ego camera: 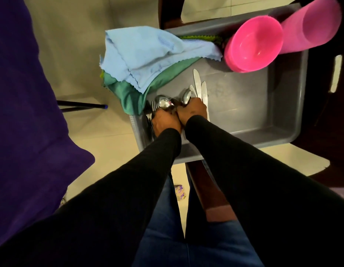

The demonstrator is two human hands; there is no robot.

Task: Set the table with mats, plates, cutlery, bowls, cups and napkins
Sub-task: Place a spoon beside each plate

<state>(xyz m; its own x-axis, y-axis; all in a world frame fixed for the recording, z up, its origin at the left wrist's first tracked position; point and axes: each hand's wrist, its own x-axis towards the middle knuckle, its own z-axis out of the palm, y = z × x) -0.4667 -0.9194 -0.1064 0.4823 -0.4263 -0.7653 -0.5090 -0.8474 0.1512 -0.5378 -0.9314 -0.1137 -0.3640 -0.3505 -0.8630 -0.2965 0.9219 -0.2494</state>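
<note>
A grey plastic tub holds the tableware. Both hands are down in its near left corner. My left hand grips a bundle of spoons and forks. Touching it on the right, my right hand is curled round a spoon and several table knives whose blades point away from me. Stacked pink bowls lean on their side at the tub's far right, beside pink cups. A light blue napkin drapes over the tub's left rim, on top of green napkins.
The tub sits on a dark wooden stand above a pale tiled floor. A purple cloth-covered surface fills the left side. A thin black rod with a blue tip sticks out from under it. My legs in blue jeans are below.
</note>
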